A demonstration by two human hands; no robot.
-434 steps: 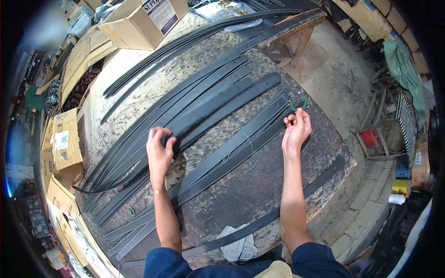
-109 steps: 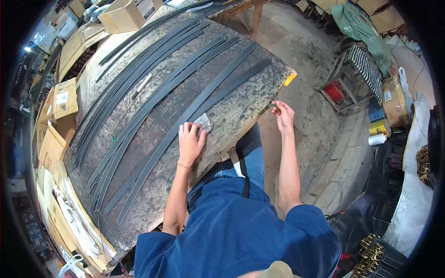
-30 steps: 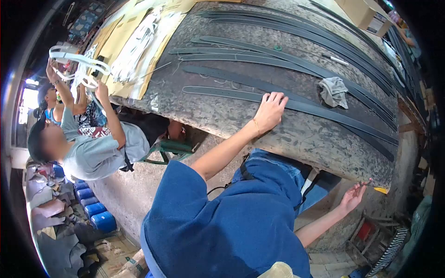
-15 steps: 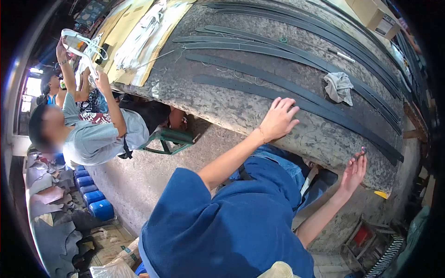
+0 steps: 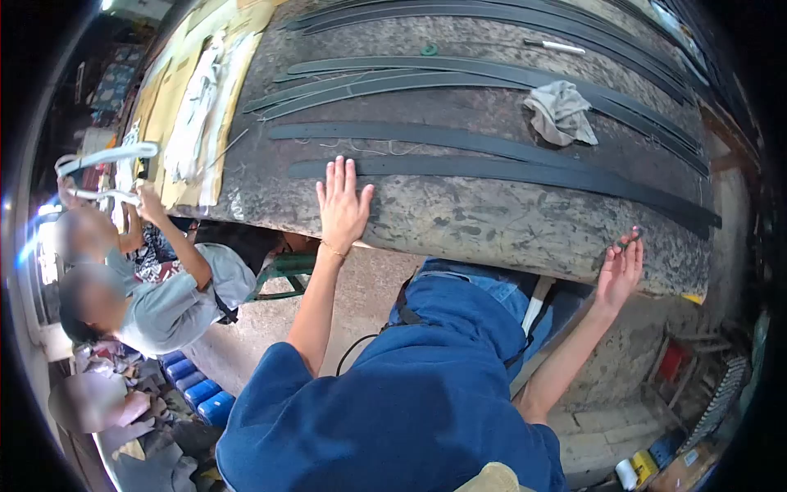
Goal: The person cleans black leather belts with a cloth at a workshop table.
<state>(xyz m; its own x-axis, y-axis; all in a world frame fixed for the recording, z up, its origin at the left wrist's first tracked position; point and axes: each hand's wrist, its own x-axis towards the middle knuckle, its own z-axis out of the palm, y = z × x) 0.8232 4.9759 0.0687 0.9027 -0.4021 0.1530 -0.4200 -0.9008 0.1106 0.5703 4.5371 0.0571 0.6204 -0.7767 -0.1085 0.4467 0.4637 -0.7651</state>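
Observation:
Several long dark strips, like leather belt straps, lie across a worn, stained table (image 5: 467,213). My left hand (image 5: 344,211) rests flat on the near edge, fingers together and stretched out, the fingertips at the nearest strap (image 5: 475,167). A second strap (image 5: 385,131) runs just beyond it, with loose threads between the two. At the right end of the edge is my right hand (image 5: 619,279), palm up, its fingertips closed around something small and dark that I cannot make out. A crumpled grey cloth (image 5: 560,113) lies on the straps farther back.
A white pen-like tool (image 5: 561,47) and a green ring (image 5: 429,50) lie farther back. On the left, white straps (image 5: 197,115) rest on cardboard. A co-worker in a grey shirt (image 5: 176,303) holds up a white strap (image 5: 111,156). Blue containers (image 5: 201,394) stand on the floor.
My left hand has slid left along the nearest strap and now lies flat. The right hand stays near the right end of the edge. The view has shifted, and the co-worker's white strap is lower.

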